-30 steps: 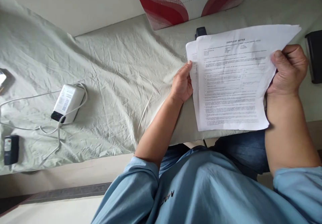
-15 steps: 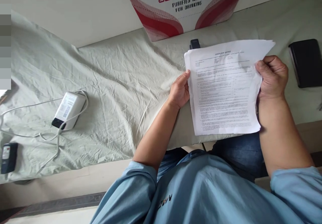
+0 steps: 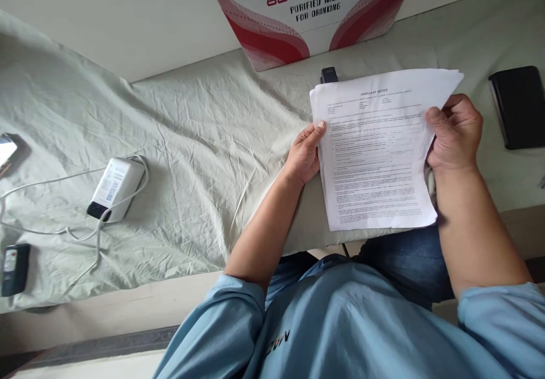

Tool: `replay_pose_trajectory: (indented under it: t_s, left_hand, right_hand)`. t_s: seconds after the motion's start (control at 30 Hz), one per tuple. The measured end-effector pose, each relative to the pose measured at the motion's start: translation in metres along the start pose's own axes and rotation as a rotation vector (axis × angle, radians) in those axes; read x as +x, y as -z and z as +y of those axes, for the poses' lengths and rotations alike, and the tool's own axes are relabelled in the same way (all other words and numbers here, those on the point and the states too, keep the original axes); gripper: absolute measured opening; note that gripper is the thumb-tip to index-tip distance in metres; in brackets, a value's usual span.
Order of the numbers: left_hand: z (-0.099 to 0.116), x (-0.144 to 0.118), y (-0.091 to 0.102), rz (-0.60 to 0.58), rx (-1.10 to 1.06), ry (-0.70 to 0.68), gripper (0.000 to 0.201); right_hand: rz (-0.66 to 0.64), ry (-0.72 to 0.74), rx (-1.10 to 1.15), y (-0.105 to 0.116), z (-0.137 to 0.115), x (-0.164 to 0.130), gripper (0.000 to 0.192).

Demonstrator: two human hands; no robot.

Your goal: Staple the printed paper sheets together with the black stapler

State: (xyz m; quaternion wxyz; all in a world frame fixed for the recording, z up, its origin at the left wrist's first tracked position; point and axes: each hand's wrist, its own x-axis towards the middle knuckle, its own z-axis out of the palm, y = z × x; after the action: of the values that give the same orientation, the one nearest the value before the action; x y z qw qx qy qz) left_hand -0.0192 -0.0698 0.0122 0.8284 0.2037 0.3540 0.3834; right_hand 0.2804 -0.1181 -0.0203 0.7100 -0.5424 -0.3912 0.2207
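Sheets of printed paper [image 3: 377,151], stacked, are held above the sheet-covered counter [image 3: 191,140] between both hands. Left hand [image 3: 304,154] supports the stack's left edge with fingers behind and thumb on the front; right hand [image 3: 455,134] has its fingers closed on the right edge. Near the stack lie a black case [image 3: 518,106] and a water carton [image 3: 310,9].
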Motion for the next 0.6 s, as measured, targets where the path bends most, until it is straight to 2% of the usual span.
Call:
replay_pose_trajectory:
  t_s: [0.13, 0.37, 0.6]
  left_hand:
    - [0.002, 0.000, -0.001, 0.024, -0.014, 0.040, 0.040]
    - [0.003, 0.004, 0.001, 0.075, -0.063, 0.058, 0.033]
    - [0.005, 0.000, -0.005, 0.072, -0.074, 0.068, 0.047]
  right_hand:
    - [-0.026, -0.029, -0.062, -0.001, -0.004, -0.004, 0.065]
    - [-0.025, -0.051, -0.055, -0.002, -0.012, -0.006, 0.059]
    - [-0.033, -0.063, -0.043, -0.004, -0.014, -0.008, 0.058]
